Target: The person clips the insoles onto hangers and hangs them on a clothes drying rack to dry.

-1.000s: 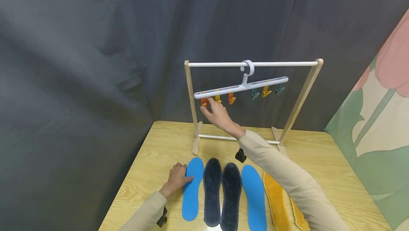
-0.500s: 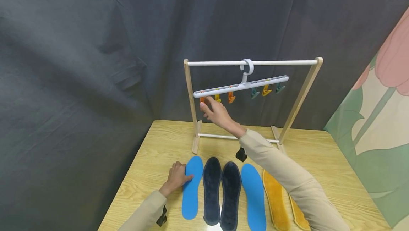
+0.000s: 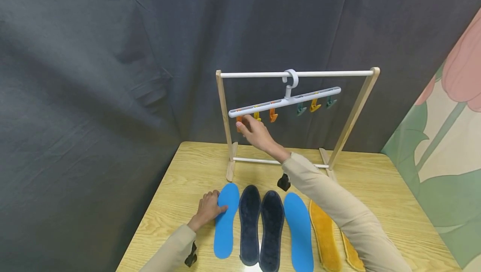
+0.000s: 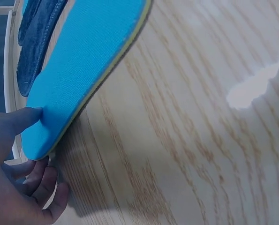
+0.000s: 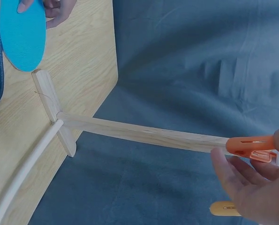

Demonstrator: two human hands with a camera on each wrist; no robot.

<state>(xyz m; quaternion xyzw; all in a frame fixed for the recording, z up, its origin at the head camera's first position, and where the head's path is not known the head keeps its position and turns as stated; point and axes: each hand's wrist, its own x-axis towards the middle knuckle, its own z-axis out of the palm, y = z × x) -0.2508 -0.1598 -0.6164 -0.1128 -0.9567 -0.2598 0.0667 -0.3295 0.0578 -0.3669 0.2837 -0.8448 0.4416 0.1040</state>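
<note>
On the wooden table at left, my left hand (image 3: 208, 208) pinches the edge of a blue insole (image 3: 225, 234). The left wrist view shows the thumb on the insole's upper face (image 4: 83, 56), the index finger under its end and the other fingers curled. Higher up, my right hand (image 3: 258, 134) holds the leftmost orange clip (image 5: 249, 143) of a white clip hanger (image 3: 259, 107), with thumb and fingers about it. That hanger hangs tilted, left end low, and carries several more clips, including a yellow one (image 5: 223, 208) beside the hand.
A rack with a white top bar (image 3: 338, 74) and wooden legs stands at the back of the table. Dark insoles (image 3: 249, 226), another blue insole (image 3: 298, 230) and yellow insoles (image 3: 326, 238) lie in a row, partly under the right sleeve. A grey curtain (image 3: 112, 75) hangs behind.
The hanger shifts very slightly, its left end dipping a little and its right end rising. Both hands stay nearly where they were, the left on the blue insole, the right at the orange clip.
</note>
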